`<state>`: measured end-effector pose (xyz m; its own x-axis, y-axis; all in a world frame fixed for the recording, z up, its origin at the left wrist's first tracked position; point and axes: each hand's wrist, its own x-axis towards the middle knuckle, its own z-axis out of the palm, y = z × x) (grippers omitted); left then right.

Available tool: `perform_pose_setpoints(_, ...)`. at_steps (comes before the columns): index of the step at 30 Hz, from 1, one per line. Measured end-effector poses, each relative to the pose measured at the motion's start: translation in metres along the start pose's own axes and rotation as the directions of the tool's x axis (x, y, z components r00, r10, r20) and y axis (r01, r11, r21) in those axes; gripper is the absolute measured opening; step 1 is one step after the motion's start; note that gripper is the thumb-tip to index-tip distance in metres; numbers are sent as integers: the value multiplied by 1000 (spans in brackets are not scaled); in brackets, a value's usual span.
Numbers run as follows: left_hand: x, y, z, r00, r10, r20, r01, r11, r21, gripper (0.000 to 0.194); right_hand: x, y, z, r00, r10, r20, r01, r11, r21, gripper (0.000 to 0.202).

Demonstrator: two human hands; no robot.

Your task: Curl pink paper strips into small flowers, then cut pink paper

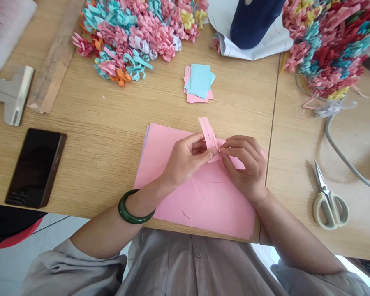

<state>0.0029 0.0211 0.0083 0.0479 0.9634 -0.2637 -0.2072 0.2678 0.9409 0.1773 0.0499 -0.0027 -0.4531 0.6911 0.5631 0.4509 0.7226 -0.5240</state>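
Wood tabletop (120, 102); pink slit strip (210, 137) above pink sheets (185, 197), pinched betw. thumb & fingers of L hand (185, 158). R hand (245, 164) half-curled, fingertips meeting at strip's edge. Scissors (328, 201) on tabletop, R side; phone (35, 168) far L.

Extending the left forearm (111, 230) from the lower left of the frame and the right forearm (299, 234) from the lower right; bringing the left hand (185, 160) and right hand (246, 166) close together just right of centre, both bent in pinching grips.
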Motion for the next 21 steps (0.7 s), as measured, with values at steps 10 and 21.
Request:
perform_pose_setpoints(10,2,-1,-2,997,-79,23,82,990,-119,38,-1,-1,1,999,-48,15,48,999,7,20)
perform_pose_setpoints(21,-2,-6,3,993,100,-62,-95,992,80,43,-3,0,1,972,221,79,-231,961,155,8)
